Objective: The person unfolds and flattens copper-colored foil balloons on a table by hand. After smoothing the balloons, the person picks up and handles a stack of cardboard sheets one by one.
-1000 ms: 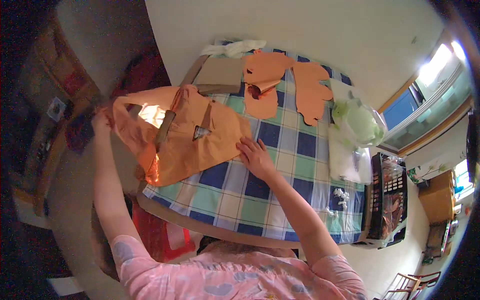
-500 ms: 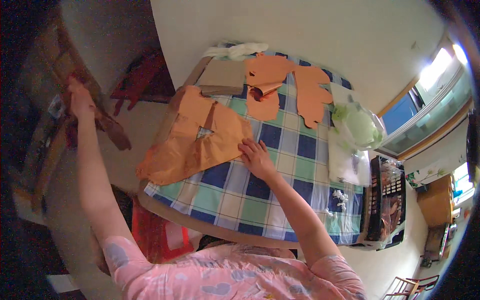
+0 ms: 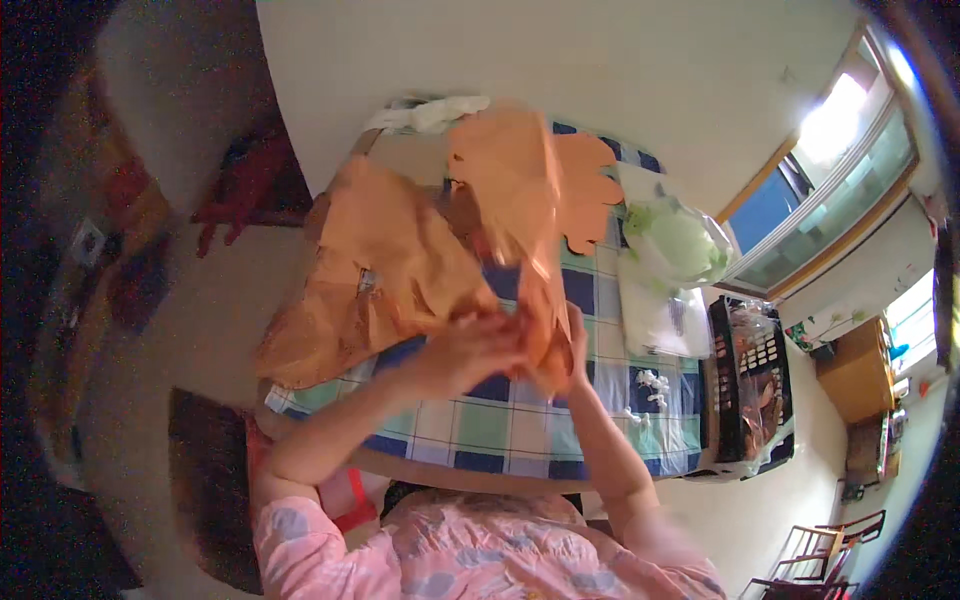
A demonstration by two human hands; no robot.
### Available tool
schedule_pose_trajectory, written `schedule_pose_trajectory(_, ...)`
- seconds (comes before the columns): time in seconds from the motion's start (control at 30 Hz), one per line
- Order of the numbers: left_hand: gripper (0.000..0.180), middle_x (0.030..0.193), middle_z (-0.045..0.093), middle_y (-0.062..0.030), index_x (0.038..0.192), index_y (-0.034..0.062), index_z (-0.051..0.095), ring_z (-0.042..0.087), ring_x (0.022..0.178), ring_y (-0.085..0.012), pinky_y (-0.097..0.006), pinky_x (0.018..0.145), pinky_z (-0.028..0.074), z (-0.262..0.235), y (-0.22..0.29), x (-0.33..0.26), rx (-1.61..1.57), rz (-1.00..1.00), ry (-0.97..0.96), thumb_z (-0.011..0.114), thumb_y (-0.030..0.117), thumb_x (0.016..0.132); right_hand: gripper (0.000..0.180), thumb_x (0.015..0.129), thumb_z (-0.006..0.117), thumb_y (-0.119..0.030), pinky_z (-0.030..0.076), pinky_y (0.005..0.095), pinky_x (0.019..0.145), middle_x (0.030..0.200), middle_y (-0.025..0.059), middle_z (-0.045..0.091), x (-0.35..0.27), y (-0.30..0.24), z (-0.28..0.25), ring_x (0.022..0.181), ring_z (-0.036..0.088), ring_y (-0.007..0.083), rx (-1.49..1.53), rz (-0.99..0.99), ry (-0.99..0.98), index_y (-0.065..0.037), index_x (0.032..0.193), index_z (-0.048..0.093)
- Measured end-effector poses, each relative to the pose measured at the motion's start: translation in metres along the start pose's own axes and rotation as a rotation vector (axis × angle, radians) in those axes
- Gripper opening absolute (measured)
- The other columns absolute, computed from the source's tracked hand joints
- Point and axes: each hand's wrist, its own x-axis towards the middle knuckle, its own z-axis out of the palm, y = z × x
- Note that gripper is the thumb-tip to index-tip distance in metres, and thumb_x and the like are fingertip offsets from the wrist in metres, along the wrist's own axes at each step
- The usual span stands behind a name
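A large orange-brown sheet [image 3: 505,175] with a glossy fold is raised off the table, its near end bunched between my hands. My right hand [image 3: 576,350] grips that end from the right, partly hidden behind the sheet. Against its left side is my left hand [image 3: 478,352], with fingers bent and smeared by motion, so its hold is unclear. Another orange-brown sheet [image 3: 395,250], creased and irregular with a small gap in it, lies on the left of the table, beside my left hand. A lobed piece [image 3: 588,190] of the same colour lies behind the raised sheet.
A blue, green and white checked cloth [image 3: 480,425] covers the table. On its right are a pale green bundle in clear plastic [image 3: 678,243] and white scraps [image 3: 652,388]. A black basket [image 3: 740,385] stands at the right edge. White cloth [image 3: 430,113] lies at the back.
My left hand has come in from the far left to the middle of the table. The orange-brown sheet at the back middle is now lifted and pulled toward me, with my right hand on it.
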Motion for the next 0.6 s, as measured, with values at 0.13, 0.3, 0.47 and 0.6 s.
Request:
schedule_pose_trajectory(0.13,0.036,0.126,0.053,-0.0081,0.119,0.0162,0.058,0.047,0.120,-0.0283,-0.046,0.104,0.034,0.070,0.029,-0.019,-0.078,-0.066,-0.197,0.054,0.021,0.084,0.043,0.097,0.041,-0.033,0.046,0.0323,0.088,0.110,0.0083,0.058,0.014,0.044,-0.107,0.100,0.057,0.0197,-0.272,-0.201,0.041,-0.002,0.126,0.043)
schedule_pose_trajectory(0.3,0.043,0.125,0.053,-0.0101,0.124,0.0167,0.053,0.048,0.117,-0.0292,-0.045,0.097,0.037,0.093,0.050,-0.050,-0.068,-0.171,-0.063,0.058,0.026,0.083,0.048,0.096,0.043,-0.041,0.047,0.0339,0.085,0.111,0.0150,0.060,0.001,-0.037,-0.079,0.094,0.059,0.0217,0.414,0.291,-0.006,-0.008,0.130,0.041)
schedule_pose_trajectory(0.47,0.044,0.127,0.051,-0.0116,0.126,0.0152,0.051,0.045,0.120,-0.0299,-0.046,0.101,0.033,0.092,0.062,-0.056,-0.171,-0.220,-0.050,0.058,0.028,0.085,0.055,0.095,0.042,-0.044,0.046,0.0344,0.088,0.111,0.0153,0.060,-0.018,-0.057,-0.096,0.100,0.058,0.0202,-0.008,0.247,-0.001,-0.010,0.138,0.031)
schedule_pose_trajectory(0.6,0.042,0.128,0.050,-0.0110,0.124,0.0151,0.053,0.043,0.122,-0.0295,-0.047,0.103,0.031,0.103,0.062,-0.060,-0.182,-0.250,-0.041,0.060,0.026,0.084,0.072,0.084,0.064,-0.013,0.046,0.0320,0.088,0.121,0.0127,0.054,-0.061,-0.066,-0.107,0.105,0.055,0.0180,0.064,0.154,-0.151,-0.010,0.143,0.022)
